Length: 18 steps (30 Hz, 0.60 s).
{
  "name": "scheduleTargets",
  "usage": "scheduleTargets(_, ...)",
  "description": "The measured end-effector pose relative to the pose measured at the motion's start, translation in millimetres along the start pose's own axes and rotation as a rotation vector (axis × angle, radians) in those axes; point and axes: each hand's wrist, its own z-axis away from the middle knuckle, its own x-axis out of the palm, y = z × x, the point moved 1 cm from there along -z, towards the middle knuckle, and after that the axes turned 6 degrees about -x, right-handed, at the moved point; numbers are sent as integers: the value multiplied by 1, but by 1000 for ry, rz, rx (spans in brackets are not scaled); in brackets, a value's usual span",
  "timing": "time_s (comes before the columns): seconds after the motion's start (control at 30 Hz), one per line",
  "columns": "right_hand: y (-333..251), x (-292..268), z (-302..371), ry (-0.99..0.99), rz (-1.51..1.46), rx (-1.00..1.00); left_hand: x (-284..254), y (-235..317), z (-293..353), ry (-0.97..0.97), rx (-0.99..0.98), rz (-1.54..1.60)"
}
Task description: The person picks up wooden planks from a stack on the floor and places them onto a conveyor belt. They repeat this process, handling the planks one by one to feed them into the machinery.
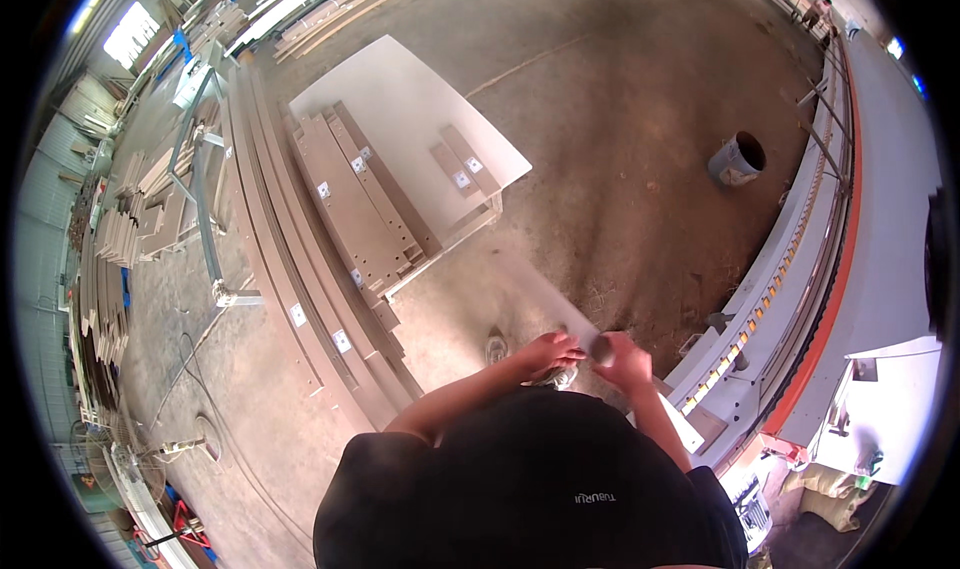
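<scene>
My right hand [627,362] is closed around a round grey-brown thing [601,350] in front of my waist; its exact kind does not show. From there a pale, narrow board [545,296] reaches forward and to the left, smeared by motion. Close to the board's near end is my left hand [551,355], palm partly up and fingers stretched toward the round thing. It seems to hold nothing, and whether its fingertips touch the board I cannot tell.
Brown panels with white labels [350,189] lie on a large white board [400,84] ahead left, beside long stacked strips [290,259]. A long machine [800,299] runs along my right. A metal bucket [737,161] stands on the floor; a distant person [820,14] is at far right.
</scene>
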Motion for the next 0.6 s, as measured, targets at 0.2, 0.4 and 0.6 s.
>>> scheduleTargets(0.2,0,-2,13,-82,49,-21,-37,40,24,362,188,202)
scheduleTargets(0.4,57,-40,66,-47,63,25,-153,85,52,679,452,400)
scheduleTargets(0.6,-43,-36,7,0,8,-147,-159,98,73,739,540,355)
